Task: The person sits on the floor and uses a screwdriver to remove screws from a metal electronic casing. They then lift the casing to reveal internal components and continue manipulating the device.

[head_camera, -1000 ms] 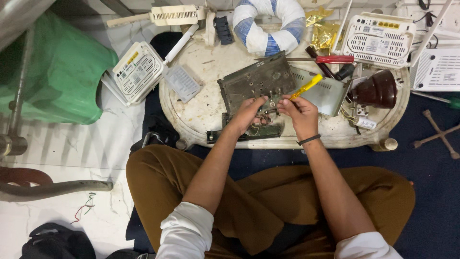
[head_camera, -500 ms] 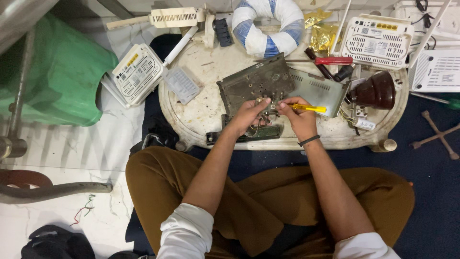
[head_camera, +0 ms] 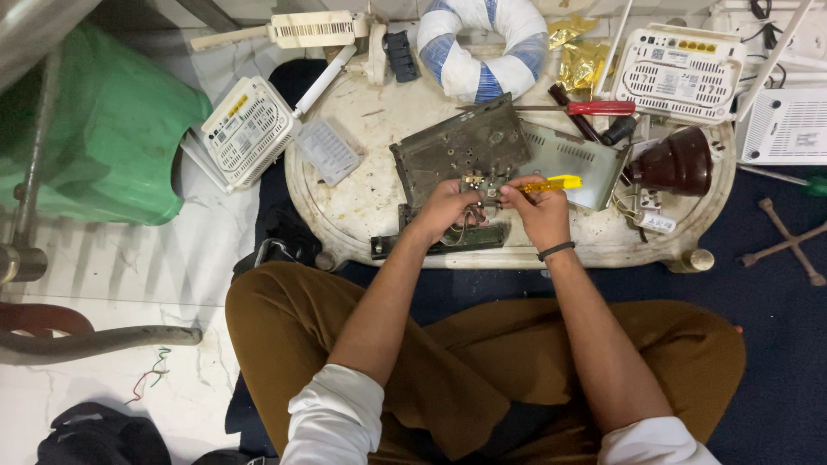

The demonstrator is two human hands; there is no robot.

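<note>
Repair work is sitting midway, as I am judging it: the dark flat case (head_camera: 461, 155) is lying open on the round white table (head_camera: 362, 194), its pale metal cover (head_camera: 573, 159) is off and resting at three o'clock from it, and the small circuit board (head_camera: 476, 185) is still out of its housing, so fitting things back together is looking undone. Going down in size, I am watching both forearms reaching up from the crossed legs toward twelve o'clock and meeting over the near edge of the case. My left hand (head_camera: 444, 211) is curling closed around the board's lower edge, pinching it steady. My right hand (head_camera: 538, 211) is gripping the yellow tool (head_camera: 556, 182), whose tip is pointing toward nine o'clock at the board. A red screwdriver (head_camera: 594, 108) is lying unused at one o'clock.
</note>
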